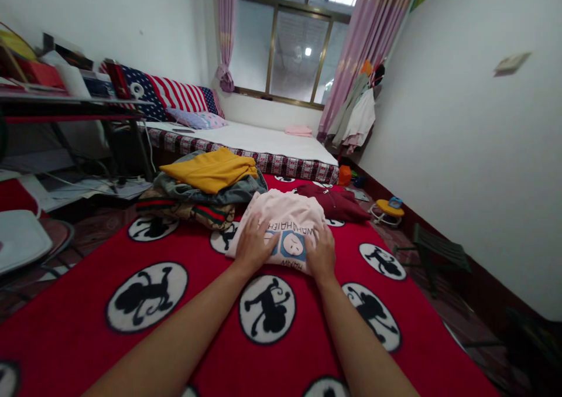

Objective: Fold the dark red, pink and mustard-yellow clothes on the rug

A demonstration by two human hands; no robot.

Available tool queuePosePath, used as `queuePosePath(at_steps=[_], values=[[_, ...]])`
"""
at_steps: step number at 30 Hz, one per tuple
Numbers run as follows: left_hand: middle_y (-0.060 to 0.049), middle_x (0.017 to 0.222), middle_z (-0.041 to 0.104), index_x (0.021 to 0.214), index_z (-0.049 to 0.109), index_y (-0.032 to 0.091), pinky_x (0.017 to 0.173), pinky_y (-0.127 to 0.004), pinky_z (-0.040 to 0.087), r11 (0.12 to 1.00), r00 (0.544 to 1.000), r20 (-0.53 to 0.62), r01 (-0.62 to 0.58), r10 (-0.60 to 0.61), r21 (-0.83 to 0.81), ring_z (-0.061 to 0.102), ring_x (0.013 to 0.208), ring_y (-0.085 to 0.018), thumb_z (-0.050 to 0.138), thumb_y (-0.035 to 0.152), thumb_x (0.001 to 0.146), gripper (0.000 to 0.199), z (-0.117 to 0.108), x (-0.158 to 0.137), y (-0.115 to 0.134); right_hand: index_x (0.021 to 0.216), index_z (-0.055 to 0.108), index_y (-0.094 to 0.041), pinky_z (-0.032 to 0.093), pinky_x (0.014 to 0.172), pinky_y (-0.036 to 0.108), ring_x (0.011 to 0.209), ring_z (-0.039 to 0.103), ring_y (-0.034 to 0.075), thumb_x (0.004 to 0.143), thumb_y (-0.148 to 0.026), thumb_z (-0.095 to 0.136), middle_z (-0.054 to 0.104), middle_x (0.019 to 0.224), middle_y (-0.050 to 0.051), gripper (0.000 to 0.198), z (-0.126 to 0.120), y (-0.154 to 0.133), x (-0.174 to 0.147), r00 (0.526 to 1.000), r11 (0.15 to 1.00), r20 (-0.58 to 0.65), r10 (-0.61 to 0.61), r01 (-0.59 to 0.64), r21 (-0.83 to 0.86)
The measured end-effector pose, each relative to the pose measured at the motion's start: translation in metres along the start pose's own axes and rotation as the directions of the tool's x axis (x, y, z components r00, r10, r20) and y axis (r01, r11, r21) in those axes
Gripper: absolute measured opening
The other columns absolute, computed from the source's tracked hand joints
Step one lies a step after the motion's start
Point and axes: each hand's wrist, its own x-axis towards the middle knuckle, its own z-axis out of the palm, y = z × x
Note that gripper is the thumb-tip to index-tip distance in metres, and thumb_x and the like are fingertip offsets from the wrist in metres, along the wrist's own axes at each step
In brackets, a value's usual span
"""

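Observation:
A pale pink garment with dark lettering and a blue printed picture lies folded on a red blanket patterned with monkey figures in white circles. On its left side rests my left hand, fingers spread over the cloth. My right hand lies on the right side of the same garment, its fingers pointing away from me and its thumb near the print. Both palms press down from above, and neither hand grips the cloth visibly.
Behind to the left is a pile with a yellow garment, denim and a striped patterned garment. A dark red zippered garment lies behind to the right. Stools flank the right side; a white chair stands left.

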Motion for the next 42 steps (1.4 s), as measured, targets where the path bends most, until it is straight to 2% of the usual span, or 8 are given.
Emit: queuePosePath(at_steps=[6, 13, 17, 21, 24, 27, 37, 42], values=[[-0.017, 0.116, 0.065, 0.136, 0.049, 0.011, 0.092, -0.043, 0.049, 0.935, 0.935, -0.048, 0.348, -0.352, -0.072, 0.061, 0.107, -0.033, 0.066, 0.029, 0.08, 0.061, -0.013, 0.011, -0.032, 0.136, 0.05, -0.015, 0.045, 0.095, 0.042, 0.113, 0.057, 0.03, 0.083, -0.034, 0.056, 0.059, 0.126, 0.017, 0.057, -0.008, 0.0, 0.0, 0.988, 0.989, 0.042, 0.147, -0.148, 0.02], [-0.006, 0.082, 0.071, 0.084, 0.069, 0.016, 0.073, -0.027, 0.05, 0.934, 0.935, -0.272, 0.131, -0.228, -0.332, 0.066, 0.077, -0.02, 0.055, 0.03, 0.081, 0.02, -0.03, 0.01, -0.033, 0.102, 0.069, -0.016, 0.05, 0.084, 0.033, 0.093, 0.063, 0.021, 0.087, -0.03, 0.051, 0.067, 0.098, 0.01, 0.028, -0.013, 0.008, 0.004, 0.987, 0.936, -0.16, -0.012, 0.068, 0.346], [-0.005, 0.077, 0.069, 0.078, 0.064, 0.018, 0.066, -0.027, 0.047, 0.935, 0.921, -0.206, 0.288, -0.33, -0.209, 0.065, 0.072, -0.021, 0.058, 0.03, 0.076, 0.013, -0.041, 0.011, -0.038, 0.103, 0.07, -0.019, 0.045, 0.09, 0.039, 0.1, 0.058, 0.024, 0.089, -0.028, 0.049, 0.065, 0.101, 0.01, 0.027, -0.025, -0.005, 0.002, 0.967, 0.986, -0.239, -0.088, 0.119, 0.118], [-0.013, 0.099, 0.071, 0.115, 0.059, 0.017, 0.075, -0.035, 0.048, 0.876, 0.879, 0.001, 0.476, -0.477, -0.079, 0.066, 0.092, -0.031, 0.06, 0.044, 0.079, 0.046, -0.045, 0.02, -0.053, 0.123, 0.063, -0.025, 0.033, 0.105, 0.047, 0.124, 0.047, 0.029, 0.083, -0.039, 0.062, 0.055, 0.133, 0.011, 0.042, -0.036, -0.04, -0.005, 0.959, 0.963, 0.136, -0.251, 0.261, -0.068], [-0.016, 0.103, 0.07, 0.116, 0.061, 0.016, 0.078, -0.037, 0.049, 0.873, 0.876, 0.148, 0.476, -0.46, -0.107, 0.065, 0.096, -0.033, 0.063, 0.048, 0.074, 0.053, -0.043, 0.026, -0.06, 0.14, 0.048, -0.031, 0.022, 0.109, 0.06, 0.136, 0.036, 0.038, 0.063, -0.047, 0.081, 0.041, 0.148, 0.013, 0.085, -0.039, -0.058, -0.012, 0.769, 0.903, 0.558, -0.312, 0.422, -0.077], [-0.013, 0.098, 0.071, 0.106, 0.065, 0.014, 0.073, -0.032, 0.049, 0.802, 0.894, 0.213, 0.447, -0.393, -0.397, 0.066, 0.089, -0.028, 0.066, 0.037, 0.067, 0.046, -0.04, 0.028, -0.059, 0.148, 0.033, -0.034, 0.021, 0.107, 0.065, 0.14, 0.029, 0.042, 0.06, -0.041, 0.085, 0.027, 0.157, 0.016, 0.103, -0.038, -0.062, -0.016, 0.688, 0.874, 0.68, -0.256, 0.465, -0.142], [-0.005, 0.077, 0.066, 0.107, 0.06, 0.013, 0.053, -0.023, 0.045, 0.073, 0.867, 0.326, 0.379, -0.377, -0.923, 0.061, 0.062, -0.016, 0.062, 0.062, 0.069, 0.062, -0.033, 0.022, -0.042, 0.125, 0.061, -0.025, 0.049, 0.081, 0.033, 0.097, 0.067, 0.026, 0.081, -0.037, 0.066, 0.072, 0.106, 0.008, 0.047, -0.022, -0.039, -0.014, 0.888, 0.93, 0.31, -0.339, 0.367, -0.033], [-0.006, 0.085, 0.066, 0.112, 0.055, 0.016, 0.046, -0.022, 0.046, 0.268, 0.883, 0.21, 0.342, -0.42, -0.901, 0.063, 0.062, -0.017, 0.053, 0.056, 0.082, 0.05, -0.02, 0.012, -0.049, 0.118, 0.065, -0.023, 0.052, 0.075, 0.031, 0.088, 0.069, 0.023, 0.077, -0.042, 0.068, 0.074, 0.099, 0.004, 0.046, -0.031, -0.034, -0.008, 0.992, 0.943, 0.1, -0.071, 0.034, 0.33]])
